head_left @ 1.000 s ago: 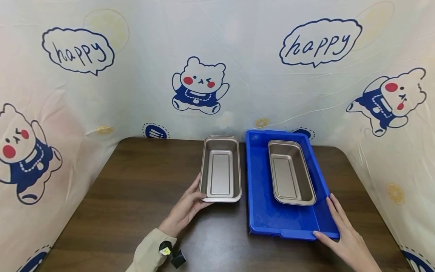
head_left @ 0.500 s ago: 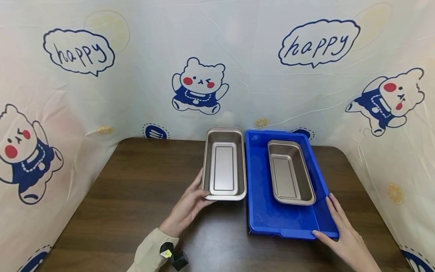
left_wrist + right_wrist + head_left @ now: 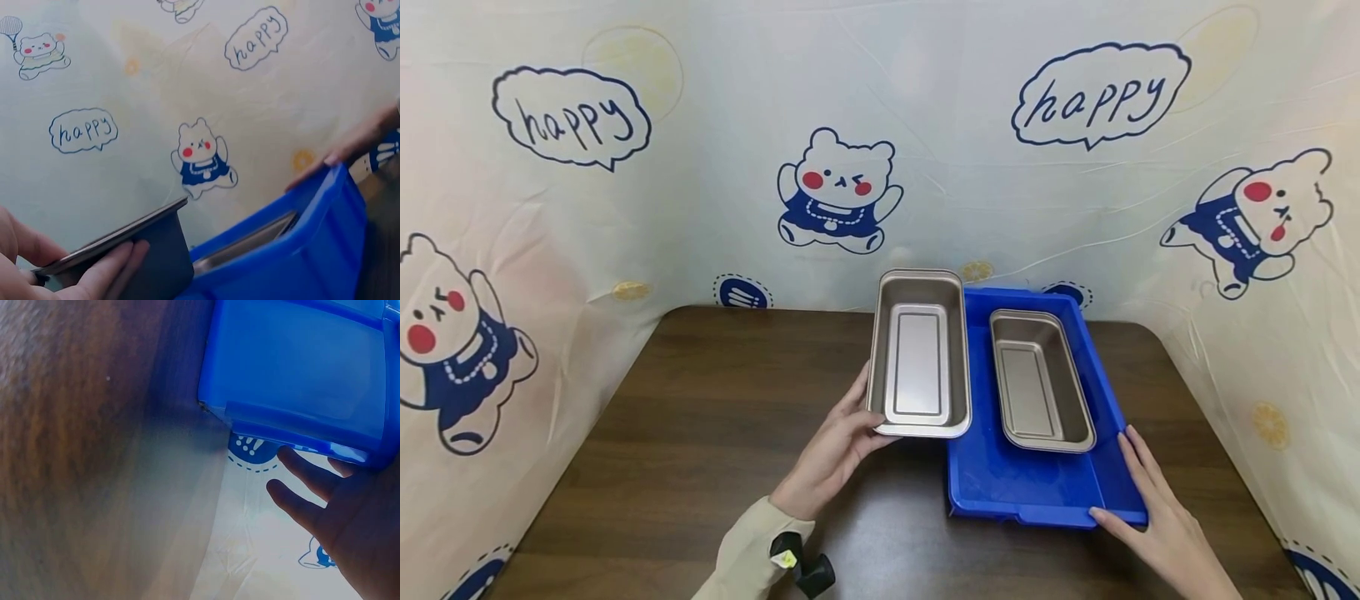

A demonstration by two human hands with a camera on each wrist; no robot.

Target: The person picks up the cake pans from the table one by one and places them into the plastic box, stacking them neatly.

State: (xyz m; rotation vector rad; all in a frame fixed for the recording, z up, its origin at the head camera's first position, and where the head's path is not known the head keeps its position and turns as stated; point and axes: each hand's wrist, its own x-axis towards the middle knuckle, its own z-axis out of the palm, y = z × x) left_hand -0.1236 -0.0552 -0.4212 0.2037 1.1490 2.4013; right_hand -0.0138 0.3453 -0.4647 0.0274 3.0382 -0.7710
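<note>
My left hand (image 3: 831, 454) grips a bronze-coloured metal loaf pan (image 3: 917, 362) at its front left corner, thumb on the rim and fingers underneath and along the side. This pan is raised, and it overlaps the left wall of a blue plastic bin (image 3: 988, 492) in the head view. A second, matching loaf pan (image 3: 1033, 383) lies inside the bin, toward its right side. At the bin's front right corner, my right hand (image 3: 1176, 525) rests with fingers straight along the outer side and thumb on the front rim. In the left wrist view, the held pan (image 3: 165, 265) tilts beside the bin.
The bin stands on a dark wooden table (image 3: 700, 433), on its right part. A pale printed cloth (image 3: 722, 167) hangs behind and at both sides of the table. A black wrist device (image 3: 805, 567) sits at my left sleeve.
My left hand has lifted the loaf pan and carried it rightward, from beside the bin to overlapping its left wall. My right hand, the bin and the other pan have stayed put.
</note>
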